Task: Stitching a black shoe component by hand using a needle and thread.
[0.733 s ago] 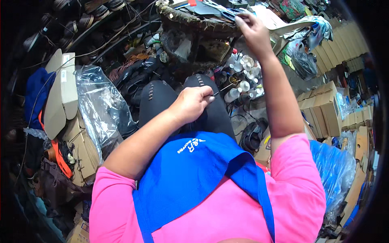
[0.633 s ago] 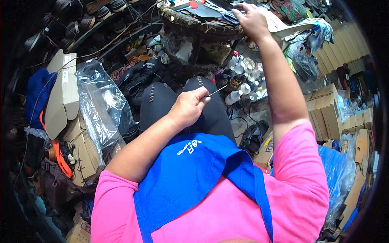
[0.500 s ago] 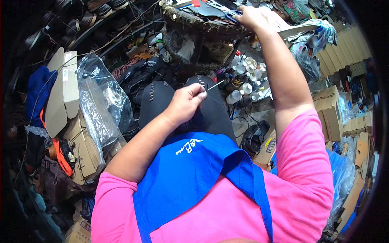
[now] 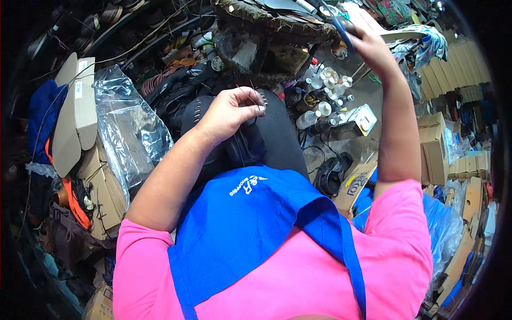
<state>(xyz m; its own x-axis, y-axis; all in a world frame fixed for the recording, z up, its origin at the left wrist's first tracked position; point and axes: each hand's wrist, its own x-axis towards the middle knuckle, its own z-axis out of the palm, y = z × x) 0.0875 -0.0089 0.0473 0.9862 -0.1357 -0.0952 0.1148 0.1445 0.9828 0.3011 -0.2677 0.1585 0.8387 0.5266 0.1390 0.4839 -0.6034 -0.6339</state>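
Note:
My left hand (image 4: 228,113) is closed above my lap, its thumb and fingers pinching a thin dark thread (image 4: 253,88). Beneath it, between my knees, lies a dark, glossy piece (image 4: 246,146) whose kind I cannot make out. A row of pale stitches (image 4: 197,111) runs across the black covering over my knee. At the upper right, my right hand (image 4: 373,52) grips a pair of scissors (image 4: 344,33) by the blue handle, near the workbench edge. The scissors are slightly blurred, and their blades reach toward the top of the view.
A rough-edged workbench (image 4: 282,20) stands ahead. Several small bottles (image 4: 322,109) crowd the floor to its right, beside a pale rectangular can (image 4: 360,121). Clear plastic (image 4: 128,128) and cardboard (image 4: 85,114) lie at left. Cartons (image 4: 433,144) are stacked at right.
My right hand has lifted the scissors off the workbench and moved right and nearer. My left hand has shifted slightly left; the thin pale rod that stuck out of it no longer shows.

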